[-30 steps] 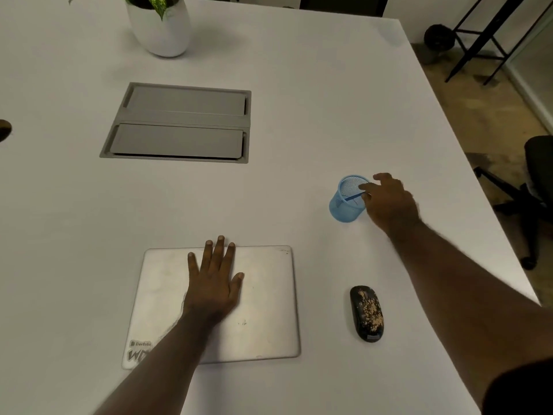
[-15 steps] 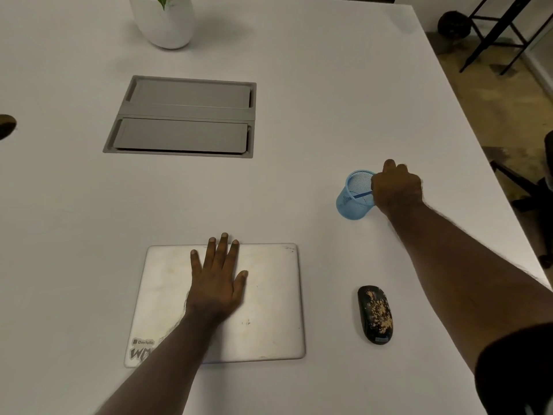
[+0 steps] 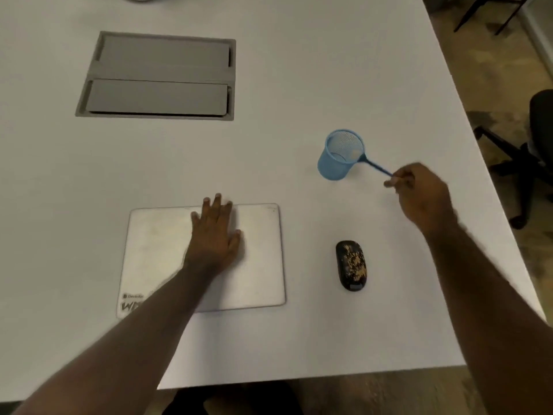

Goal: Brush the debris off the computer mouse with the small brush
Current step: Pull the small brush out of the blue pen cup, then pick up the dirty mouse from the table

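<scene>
A black computer mouse (image 3: 351, 265) speckled with tan debris lies on the white table, right of a closed silver laptop (image 3: 260, 256). My right hand (image 3: 419, 196) pinches the end of a small blue brush (image 3: 377, 168). The brush's far end is still at the rim of a blue mesh cup (image 3: 339, 155). The hand is above and to the right of the mouse. My left hand (image 3: 215, 235) lies flat with fingers spread on the laptop lid.
A grey recessed cable box (image 3: 158, 76) sits in the table at the back left. The table's right edge (image 3: 490, 205) runs close to my right hand, with an office chair (image 3: 535, 139) beyond it. The near edge is just below the laptop.
My right hand has closed on the brush handle in the cup and drawn it out to the right and toward me. My left hand has stayed on the laptop.
</scene>
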{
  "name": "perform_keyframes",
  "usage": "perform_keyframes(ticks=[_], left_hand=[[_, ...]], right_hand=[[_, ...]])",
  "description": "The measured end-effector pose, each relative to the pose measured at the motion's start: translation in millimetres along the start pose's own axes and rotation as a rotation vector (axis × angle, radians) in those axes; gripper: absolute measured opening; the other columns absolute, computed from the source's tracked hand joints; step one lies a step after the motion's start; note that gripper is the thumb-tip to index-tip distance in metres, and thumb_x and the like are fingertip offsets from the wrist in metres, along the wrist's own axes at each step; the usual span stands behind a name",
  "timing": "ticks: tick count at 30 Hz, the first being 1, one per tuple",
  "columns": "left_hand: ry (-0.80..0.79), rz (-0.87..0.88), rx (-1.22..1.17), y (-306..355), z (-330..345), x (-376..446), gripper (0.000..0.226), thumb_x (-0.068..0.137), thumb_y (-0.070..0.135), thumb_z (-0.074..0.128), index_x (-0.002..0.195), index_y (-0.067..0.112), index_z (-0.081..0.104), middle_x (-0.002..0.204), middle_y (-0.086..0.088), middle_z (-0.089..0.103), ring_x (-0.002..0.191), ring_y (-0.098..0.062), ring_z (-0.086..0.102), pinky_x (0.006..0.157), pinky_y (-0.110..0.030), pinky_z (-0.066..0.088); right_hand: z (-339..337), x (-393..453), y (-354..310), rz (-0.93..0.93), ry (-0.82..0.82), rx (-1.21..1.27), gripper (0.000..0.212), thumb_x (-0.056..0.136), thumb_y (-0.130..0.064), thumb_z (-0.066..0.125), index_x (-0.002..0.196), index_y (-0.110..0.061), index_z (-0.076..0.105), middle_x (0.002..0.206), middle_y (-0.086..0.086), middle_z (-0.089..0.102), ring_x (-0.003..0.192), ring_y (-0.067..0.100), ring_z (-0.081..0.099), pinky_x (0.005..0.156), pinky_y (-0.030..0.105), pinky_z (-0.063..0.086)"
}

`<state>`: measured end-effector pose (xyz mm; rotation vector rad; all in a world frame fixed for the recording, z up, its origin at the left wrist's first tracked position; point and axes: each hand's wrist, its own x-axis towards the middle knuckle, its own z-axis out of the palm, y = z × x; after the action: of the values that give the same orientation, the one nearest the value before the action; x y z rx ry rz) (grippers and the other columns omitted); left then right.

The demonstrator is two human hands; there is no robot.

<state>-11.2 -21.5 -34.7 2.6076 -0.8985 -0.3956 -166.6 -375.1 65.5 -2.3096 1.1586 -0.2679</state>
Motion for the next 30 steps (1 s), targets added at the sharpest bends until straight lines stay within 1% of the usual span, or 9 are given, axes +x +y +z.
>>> perform_keyframes(ticks=[3,6,9,12,15,18,21,24,30], left_hand=[[0.06,0.117,-0.301,55.9,4.0,-10.8,0.053,0.085,0.007,0.052,0.138,0.003,0.048,0.153,-0.016,0.036,0.145,-0.031,0.027,0.119,-0.041,0.021],[-0.041,0.067,-0.57,118.6,23.8,-26.2,0.042,0.086,-0.001,0.05,0.126,0.004,0.059,0.126,-0.015,0.061,0.112,-0.029,0.061,0.099,-0.026,0.043],[-0.272,-0.111,-0.677,163.8,43.5,-36.6,0.042,0.092,0.007,0.051,0.134,0.007,0.053,0.13,-0.011,0.059,0.11,-0.023,0.061,0.096,-0.022,0.043],[-0.416,-0.311,-0.707,188.7,57.7,-36.3,0.042,0.095,0.012,0.045,0.136,0.007,0.051,0.131,-0.012,0.058,0.119,-0.025,0.055,0.103,-0.028,0.04],[-0.492,-0.454,-0.851,200.9,61.6,-35.5,0.026,0.09,0.003,0.037,0.099,0.001,0.062,0.096,-0.016,0.059,0.093,-0.029,0.055,0.082,-0.033,0.045],[-0.5,-0.481,-0.935,206.7,62.0,-38.2,0.033,0.088,-0.001,0.035,0.1,-0.002,0.066,0.091,-0.018,0.06,0.082,-0.025,0.051,0.072,-0.032,0.042],[-0.458,-0.529,-0.976,211.4,67.9,-37.6,0.038,0.092,0.003,0.035,0.118,0.004,0.063,0.115,-0.018,0.065,0.104,-0.03,0.061,0.091,-0.042,0.053],[-0.401,-0.608,-1.0,214.9,76.0,-37.4,0.034,0.097,0.01,0.036,0.127,0.008,0.053,0.122,-0.014,0.06,0.111,-0.027,0.059,0.097,-0.044,0.051],[-0.459,-0.589,-1.226,214.0,77.9,-37.7,0.029,0.1,0.008,0.036,0.118,0.007,0.058,0.117,-0.019,0.065,0.109,-0.032,0.063,0.095,-0.046,0.053]], right_hand=[[22.3,-54.2,43.3,0.227,-0.129,0.225,0.01,0.099,-0.009,0.051,0.099,-0.015,0.058,0.11,0.02,0.072,0.095,0.033,0.063,0.081,0.038,0.048],[43.9,-99.9,64.4,0.438,-0.239,0.414,0.015,0.103,-0.01,0.047,0.092,-0.017,0.054,0.121,0.03,0.065,0.093,0.03,0.058,0.076,0.037,0.045],[55.5,-127.6,63.8,0.54,-0.224,0.561,0.017,0.104,-0.014,0.046,0.091,-0.022,0.051,0.127,0.023,0.065,0.107,0.036,0.062,0.094,0.055,0.049],[63.3,-136.5,57.8,0.566,-0.188,0.649,0.012,0.105,-0.013,0.043,0.097,-0.014,0.052,0.126,0.02,0.066,0.108,0.037,0.064,0.096,0.057,0.049],[66.5,-135.8,57.5,0.592,-0.176,0.731,0.012,0.106,-0.01,0.039,0.106,-0.007,0.051,0.127,0.019,0.065,0.107,0.032,0.064,0.09,0.048,0.055],[67.4,-136.5,58.4,0.628,-0.18,0.772,0.014,0.106,-0.008,0.038,0.102,-0.01,0.052,0.126,0.018,0.066,0.105,0.03,0.064,0.087,0.043,0.056],[67.7,-138.9,56.8,0.644,-0.176,0.765,0.02,0.106,-0.009,0.038,0.095,-0.016,0.052,0.126,0.017,0.065,0.105,0.03,0.065,0.086,0.043,0.056],[68.7,-142.2,58.9,0.644,-0.185,0.753,0.014,0.107,-0.012,0.04,0.109,-0.008,0.053,0.13,0.017,0.064,0.112,0.032,0.064,0.09,0.044,0.057],[61.2,-151.5,59.8,0.635,-0.138,0.769,0.021,0.107,-0.016,0.041,0.12,-0.002,0.051,0.13,0.015,0.064,0.109,0.03,0.065,0.082,0.035,0.057]])
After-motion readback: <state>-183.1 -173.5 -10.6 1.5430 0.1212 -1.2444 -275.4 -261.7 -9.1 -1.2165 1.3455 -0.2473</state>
